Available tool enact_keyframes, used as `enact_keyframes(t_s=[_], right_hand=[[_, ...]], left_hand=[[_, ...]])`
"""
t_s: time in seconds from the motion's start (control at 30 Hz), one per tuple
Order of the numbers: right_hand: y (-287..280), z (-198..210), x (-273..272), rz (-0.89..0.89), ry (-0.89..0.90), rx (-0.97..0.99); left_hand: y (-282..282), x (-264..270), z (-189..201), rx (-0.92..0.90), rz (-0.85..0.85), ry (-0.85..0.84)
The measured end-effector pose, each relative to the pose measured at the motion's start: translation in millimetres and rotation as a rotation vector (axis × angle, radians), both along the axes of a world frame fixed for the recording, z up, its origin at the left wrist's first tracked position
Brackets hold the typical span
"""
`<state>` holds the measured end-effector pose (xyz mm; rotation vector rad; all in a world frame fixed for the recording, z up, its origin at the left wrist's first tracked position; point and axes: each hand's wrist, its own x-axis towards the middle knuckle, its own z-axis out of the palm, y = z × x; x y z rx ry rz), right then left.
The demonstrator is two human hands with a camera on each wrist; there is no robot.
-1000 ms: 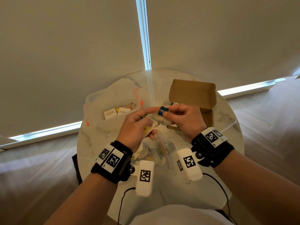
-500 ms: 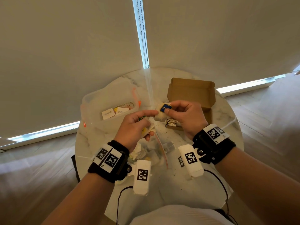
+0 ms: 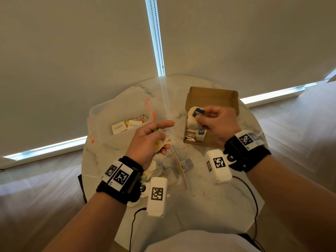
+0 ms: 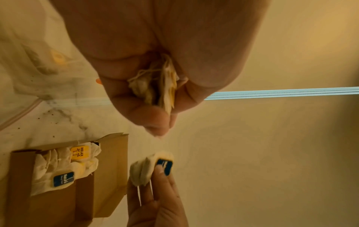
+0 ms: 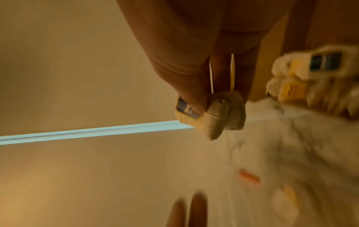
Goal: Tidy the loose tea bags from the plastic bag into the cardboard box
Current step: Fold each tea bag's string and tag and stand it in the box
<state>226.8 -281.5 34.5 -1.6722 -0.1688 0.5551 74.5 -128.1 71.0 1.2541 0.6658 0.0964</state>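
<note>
My right hand (image 3: 209,119) pinches a tea bag with a blue tag (image 3: 195,115) (image 4: 155,167) (image 5: 211,113) just above the far left corner of the open cardboard box (image 3: 214,99) (image 4: 58,192). Several tea bags (image 3: 195,135) (image 4: 64,165) stand packed at the box's left end. My left hand (image 3: 151,137) hovers left of the box with the forefinger stretched out and the other fingers curled round a bunch of yellow-tagged tea bags (image 3: 161,142) (image 4: 161,89). The clear plastic bag (image 3: 169,170) with more tea bags lies under my left wrist.
All this sits on a round white marble table (image 3: 200,197) sprinkled with tea crumbs. A clear lidded container (image 3: 116,120) with white sachets stands at the back left. Window blinds hang close behind the table. Wrist camera cables trail toward me.
My right hand has carried the blue-tagged tea bag away from my left hand, to the right and over the box. The left hand has stayed in place with its bunch.
</note>
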Motion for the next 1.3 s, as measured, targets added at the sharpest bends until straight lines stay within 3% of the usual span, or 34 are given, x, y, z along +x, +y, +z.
enact_keyframes(t_s=[0.2, 0.43, 0.67, 1.1, 1.3], right_hand=[[-23, -44, 66, -0.051, -0.147, -0.371], [-24, -105, 61, 0.116, -0.048, -0.66], [-9, -130, 54, 0.214, -0.046, -0.712], [-5, -143, 60, 0.067, -0.008, -0.595], [-24, -138, 81, 0.027, -0.066, -0.675]], left_hand=[[1, 5, -6, 0.006, -0.007, 0.048], [3, 14, -17, 0.006, -0.013, 0.091], [8, 18, -26, 0.004, 0.003, 0.116], [8, 20, -33, -0.01, 0.004, 0.136], [11, 19, -34, -0.02, 0.007, 0.119]])
